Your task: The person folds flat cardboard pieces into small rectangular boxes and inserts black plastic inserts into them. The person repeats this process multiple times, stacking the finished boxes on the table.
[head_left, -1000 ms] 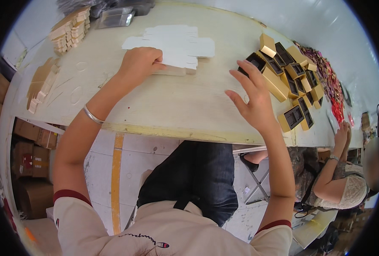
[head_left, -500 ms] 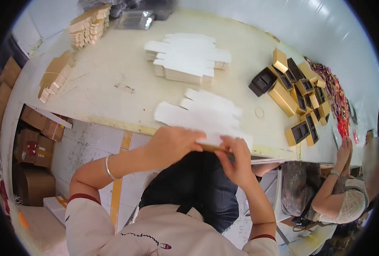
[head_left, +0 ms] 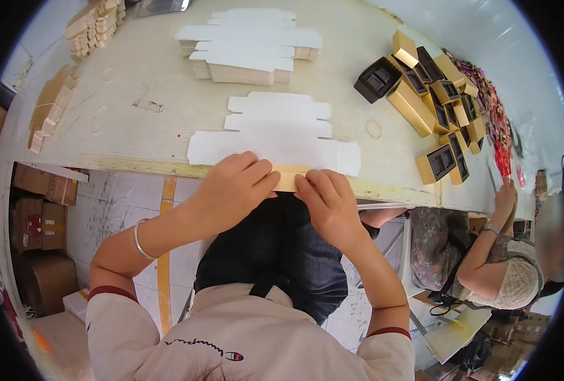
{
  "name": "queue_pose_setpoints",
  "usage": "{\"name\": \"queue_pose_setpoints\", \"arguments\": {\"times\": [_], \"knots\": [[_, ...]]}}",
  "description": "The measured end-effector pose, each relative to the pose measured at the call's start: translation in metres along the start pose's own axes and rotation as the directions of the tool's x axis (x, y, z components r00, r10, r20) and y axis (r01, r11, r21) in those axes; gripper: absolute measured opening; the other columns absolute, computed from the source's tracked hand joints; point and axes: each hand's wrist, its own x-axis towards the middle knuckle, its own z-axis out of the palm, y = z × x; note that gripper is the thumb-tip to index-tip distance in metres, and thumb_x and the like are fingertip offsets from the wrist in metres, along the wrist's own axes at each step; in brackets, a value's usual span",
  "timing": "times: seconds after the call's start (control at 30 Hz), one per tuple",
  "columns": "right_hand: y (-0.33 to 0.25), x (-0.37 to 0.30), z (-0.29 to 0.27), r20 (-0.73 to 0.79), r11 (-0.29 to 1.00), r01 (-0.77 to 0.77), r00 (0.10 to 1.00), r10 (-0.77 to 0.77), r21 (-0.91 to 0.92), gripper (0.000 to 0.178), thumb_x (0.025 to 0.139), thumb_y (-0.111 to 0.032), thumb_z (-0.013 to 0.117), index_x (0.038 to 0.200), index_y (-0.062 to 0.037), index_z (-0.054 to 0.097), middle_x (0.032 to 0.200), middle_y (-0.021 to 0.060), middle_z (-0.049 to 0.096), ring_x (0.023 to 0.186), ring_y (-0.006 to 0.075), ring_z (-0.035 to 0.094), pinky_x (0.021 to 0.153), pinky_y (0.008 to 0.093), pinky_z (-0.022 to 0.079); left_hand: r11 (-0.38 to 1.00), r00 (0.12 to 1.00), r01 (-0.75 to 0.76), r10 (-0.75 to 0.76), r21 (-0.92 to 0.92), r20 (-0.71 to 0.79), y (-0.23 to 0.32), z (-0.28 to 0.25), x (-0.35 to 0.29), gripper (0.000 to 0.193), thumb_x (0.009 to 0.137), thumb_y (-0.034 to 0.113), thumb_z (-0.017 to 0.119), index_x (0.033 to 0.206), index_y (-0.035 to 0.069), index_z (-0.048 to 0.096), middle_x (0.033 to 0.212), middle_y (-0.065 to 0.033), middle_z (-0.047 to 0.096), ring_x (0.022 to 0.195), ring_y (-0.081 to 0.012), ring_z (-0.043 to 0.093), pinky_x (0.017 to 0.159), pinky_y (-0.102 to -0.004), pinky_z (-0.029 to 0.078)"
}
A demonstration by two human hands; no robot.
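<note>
A flat, die-cut cardboard box blank (head_left: 275, 134), white side up, lies at the table's near edge. Along its near side a gold flap (head_left: 287, 179) is bent up or over, overhanging the edge. My left hand (head_left: 239, 187) is closed with thumb and fingers on the left part of that flap. On its right part, my right hand (head_left: 328, 200) pinches in the same way, a short gap between the two hands. Behind it stands a thick stack of matching white blanks (head_left: 247, 47).
Gold boxes with black inserts (head_left: 437, 162) are heaped at the right, beside a pile of red cords (head_left: 501, 146). Folded tan card pieces (head_left: 50, 105) sit at the left. A rubber band (head_left: 373, 129) lies right of the blank. Another person (head_left: 498, 267) works at the far right.
The blank has turned from slanted to nearly square with the table edge. Both hands have shifted, still gripping its near flap. My view has tipped slightly, moving the scene up and left.
</note>
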Motion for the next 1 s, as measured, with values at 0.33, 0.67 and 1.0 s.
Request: {"name": "queue_pose_setpoints", "arguments": {"times": [0.33, 0.67, 1.0], "knots": [[0.015, 0.055, -0.011, 0.385, 0.895, -0.428, 0.852, 0.355, 0.123, 0.01, 0.089, -0.009, 0.056, 0.089, 0.0, 0.06, 0.078, 0.0188, 0.064, 0.075, 0.0374, 0.06, 0.066, 0.0424, 0.048, 0.987, 0.989, 0.141, -0.145, 0.079, 0.043, -0.023, -0.009, 0.03, 0.015, 0.081, 0.018, 0.068, 0.093, 0.009, 0.066, 0.086, -0.0068, 0.057, 0.071, -0.0251, 0.055, 0.063, -0.0384, 0.044], [-0.014, 0.017, -0.041, 0.146, 0.896, -0.187, 0.98, 0.139, 0.402, 0.049, 0.077, -0.001, 0.066, 0.125, -0.005, 0.057, 0.13, 0.0191, 0.053, 0.114, 0.0367, 0.055, 0.091, 0.04, 0.048, 0.804, 0.838, 0.532, -0.454, -0.265, 0.304, -0.011, -0.039, 0.012, 0.015, 0.087, 0.012, 0.058, 0.1, 0.006, 0.06, 0.093, -0.0109, 0.062, 0.077, -0.0294, 0.061, 0.069, -0.0371, 0.048], [-0.001, -0.004, -0.026, 0.173, 0.982, 0.064, 0.98, -0.095, 0.177, 0.035, 0.073, -0.023, 0.072, 0.1, -0.0035, 0.063, 0.1, 0.0125, 0.061, 0.089, 0.0301, 0.059, 0.078, 0.0388, 0.047, 0.924, 0.917, 0.242, -0.119, -0.294, 0.381, -0.035, -0.021, 0.045, 0.023, 0.083, 0.0, 0.054, 0.105, 0.007, 0.056, 0.104, -0.0089, 0.062, 0.085, -0.0303, 0.061, 0.072, -0.0371, 0.048]]}}
